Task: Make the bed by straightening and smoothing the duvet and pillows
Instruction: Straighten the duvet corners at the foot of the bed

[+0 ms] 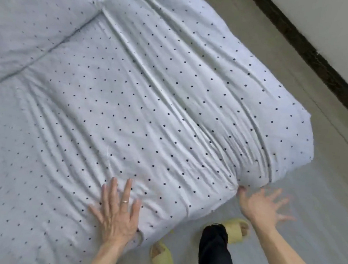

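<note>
A white duvet [142, 98] with small dark dots covers the bed and shows long wrinkles running toward its near edge. A matching dotted pillow [34, 16] lies at the upper left, above the duvet's top edge. My left hand [118, 210] rests flat on the duvet near the near edge, fingers spread, a ring on one finger. My right hand [266, 207] is open just off the duvet's near right side, fingers splayed and blurred, thumb touching the bunched fabric there. It holds nothing.
Grey floor [324, 192] runs along the bed's right and near sides. A dark skirting board [320, 61] and white wall stand at the upper right. My legs in dark trousers and yellow slippers [238, 228] stand by the bed's edge. Something green lies at the bottom.
</note>
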The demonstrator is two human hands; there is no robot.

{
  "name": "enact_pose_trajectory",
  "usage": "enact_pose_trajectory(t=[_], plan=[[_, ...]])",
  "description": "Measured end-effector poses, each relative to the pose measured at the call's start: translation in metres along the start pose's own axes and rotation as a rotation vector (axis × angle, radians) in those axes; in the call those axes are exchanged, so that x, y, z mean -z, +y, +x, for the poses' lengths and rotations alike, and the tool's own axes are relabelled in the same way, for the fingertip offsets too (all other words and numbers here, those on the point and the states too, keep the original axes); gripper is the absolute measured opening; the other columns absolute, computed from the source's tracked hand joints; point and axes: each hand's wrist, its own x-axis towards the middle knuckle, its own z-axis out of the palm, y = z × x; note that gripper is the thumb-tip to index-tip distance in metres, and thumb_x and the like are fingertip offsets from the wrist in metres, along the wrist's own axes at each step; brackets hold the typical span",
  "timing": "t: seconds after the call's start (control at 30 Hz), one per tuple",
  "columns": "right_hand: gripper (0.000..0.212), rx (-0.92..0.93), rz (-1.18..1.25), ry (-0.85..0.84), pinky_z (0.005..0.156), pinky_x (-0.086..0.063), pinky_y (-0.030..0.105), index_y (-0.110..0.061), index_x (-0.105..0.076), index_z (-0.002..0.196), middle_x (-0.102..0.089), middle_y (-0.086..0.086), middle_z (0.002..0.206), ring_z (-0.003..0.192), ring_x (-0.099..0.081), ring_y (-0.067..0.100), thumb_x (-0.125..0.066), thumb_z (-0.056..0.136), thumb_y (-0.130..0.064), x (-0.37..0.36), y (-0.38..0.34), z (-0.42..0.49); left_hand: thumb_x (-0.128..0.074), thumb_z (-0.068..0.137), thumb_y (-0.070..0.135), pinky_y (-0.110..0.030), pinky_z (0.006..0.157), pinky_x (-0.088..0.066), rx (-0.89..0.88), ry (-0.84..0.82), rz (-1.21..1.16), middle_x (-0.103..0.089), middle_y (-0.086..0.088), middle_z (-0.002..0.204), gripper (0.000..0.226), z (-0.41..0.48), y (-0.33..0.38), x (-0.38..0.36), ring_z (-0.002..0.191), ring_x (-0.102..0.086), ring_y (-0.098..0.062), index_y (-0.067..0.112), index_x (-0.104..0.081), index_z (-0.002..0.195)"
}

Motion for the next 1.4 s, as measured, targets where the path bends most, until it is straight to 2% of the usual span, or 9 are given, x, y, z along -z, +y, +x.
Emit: enact_pose_trajectory(t=[0.13,0.37,0.53,0.67,0.73,0.93,1.13,1.23,1.4], plan=[[0.088,0.369,0.144,0.450,0.123,0.006,0.060,-0.007,-0.016,0.159,0.006,0.014,0.170,0.157,0.006,0.033,-0.059,0.083,-0.016,-0.030,-0.055,-0.067,-0.019,0.094,0.071,-0.079,0.109,-0.003,-0.021,0.003,-0.086,0.005,0.004,0.168,0.071,-0.005,-0.037,-0.010,0.154,0.001,-0.027,0.039,-0.018,0.157],[0.085,1.511,-0.257,0.437,0.121,-0.006,0.068,-0.033,-0.029,0.160,-0.016,0.008,0.170,0.158,-0.010,0.033,-0.060,0.088,-0.067,-0.157,-0.136,-0.214,-0.056,0.069,0.084,-0.079,0.105,-0.007,-0.121,-0.068,0.094,0.006,-0.001,0.168,0.112,-0.053,-0.146,-0.036,0.154,0.007,-0.028,0.041,-0.002,0.157],[0.137,0.922,-0.839,0.349,0.102,0.005,0.088,-0.042,0.007,0.161,0.011,0.008,0.172,0.156,0.013,0.040,-0.090,0.066,-0.018,-0.142,-0.060,-0.126,-0.032,0.091,-0.009,-0.063,0.082,-0.054,0.043,-0.130,0.269,0.001,-0.001,0.168,0.087,-0.112,-0.286,-0.067,0.151,-0.012,-0.042,0.039,-0.005,0.158],[0.108,0.734,-0.932,0.117,0.105,-0.019,0.082,-0.040,0.019,0.156,0.030,0.013,0.165,0.151,0.020,0.049,-0.060,0.086,-0.018,-0.132,-0.073,-0.163,-0.081,0.063,0.007,-0.053,0.084,-0.050,0.218,-0.245,0.164,-0.052,-0.018,0.135,0.077,-0.101,-0.222,-0.036,0.111,-0.053,-0.043,0.016,-0.059,0.135],[0.079,0.737,-0.866,0.067,0.111,-0.032,0.066,-0.037,-0.014,0.158,-0.010,0.015,0.164,0.150,-0.013,0.044,-0.055,0.092,-0.028,-0.114,-0.102,-0.188,-0.082,0.058,0.010,-0.045,0.076,-0.048,0.068,-0.161,0.082,-0.059,-0.011,0.109,0.055,-0.075,-0.167,-0.011,0.096,-0.058,-0.033,0.014,-0.068,0.111],[0.054,1.439,-0.375,0.606,0.115,-0.037,0.049,-0.021,-0.054,0.147,-0.044,0.013,0.156,0.147,-0.037,0.034,-0.059,0.095,-0.035,-0.046,-0.153,-0.185,-0.063,0.078,0.024,-0.050,0.106,-0.042,-0.339,0.057,-0.255,-0.046,-0.009,0.143,0.052,0.005,-0.012,0.035,0.132,-0.046,-0.030,0.015,-0.062,0.129],[0.046,0.589,-0.488,0.350,0.113,-0.028,0.054,-0.049,-0.054,0.135,-0.039,-0.001,0.155,0.144,-0.034,0.026,-0.035,0.097,-0.064,0.080,-0.070,-0.043,-0.044,0.095,0.028,-0.051,0.123,-0.008,-0.434,-0.046,-0.215,-0.006,-0.002,0.167,0.061,0.054,0.096,0.044,0.153,-0.005,-0.023,0.030,-0.030,0.154],[0.063,0.427,-0.016,0.447,0.101,-0.044,0.048,-0.027,-0.073,0.112,-0.055,0.009,0.137,0.128,-0.045,0.033,-0.029,0.090,-0.067,0.143,-0.076,0.000,-0.038,0.098,0.035,-0.049,0.123,-0.005,-0.474,-0.050,-0.154,0.001,0.000,0.168,0.061,0.084,0.163,0.054,0.154,0.000,-0.019,0.033,-0.021,0.157],[0.097,0.439,0.248,0.144,0.119,-0.031,0.051,-0.021,-0.024,0.160,-0.032,0.007,0.165,0.149,-0.032,0.033,-0.047,0.087,-0.080,0.227,-0.103,0.090,-0.035,0.094,0.044,-0.051,0.121,-0.014,-0.449,0.025,-0.245,-0.012,-0.001,0.167,0.062,0.135,0.284,0.074,0.153,-0.009,-0.019,0.037,-0.026,0.155]])
